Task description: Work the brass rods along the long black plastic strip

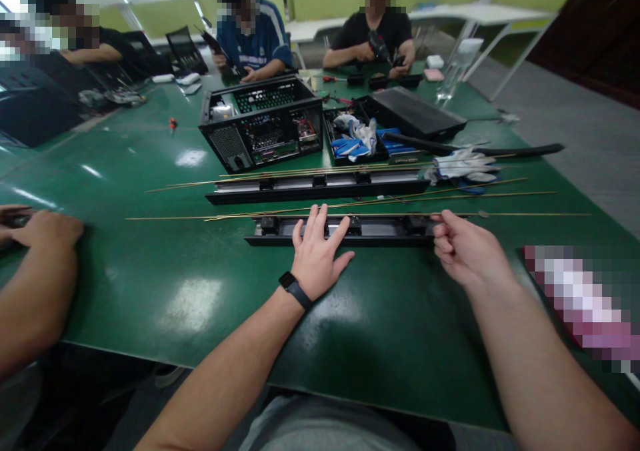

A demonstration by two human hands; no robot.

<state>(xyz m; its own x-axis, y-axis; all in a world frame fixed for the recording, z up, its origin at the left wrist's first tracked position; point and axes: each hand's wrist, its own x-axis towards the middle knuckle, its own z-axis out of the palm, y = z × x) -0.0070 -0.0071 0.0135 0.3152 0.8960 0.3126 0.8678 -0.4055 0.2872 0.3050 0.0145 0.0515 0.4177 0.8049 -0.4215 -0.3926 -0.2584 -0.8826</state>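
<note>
A long black rail [385,233] with dark blocks set along it lies across the green table [200,291]. My left hand [319,254], with a black band on its wrist, rests over the rail's middle, fingers spread. At the rail's right end my right hand [463,247] is closed, thumb against the fingers; what it pinches is too small to make out. Thin brass-coloured rods [540,214] run just behind the rail and past both hands. Farther back lies a second black rail [295,189], with more thin rods along it.
Behind the rails stand an open computer case [265,127] and a black tray [355,154] holding gloves. More gloves [463,167] and a black tube [525,149] lie to the right. A bottle [457,71] stands farther back. Another person's hands [43,227] are at the left edge; people sit opposite.
</note>
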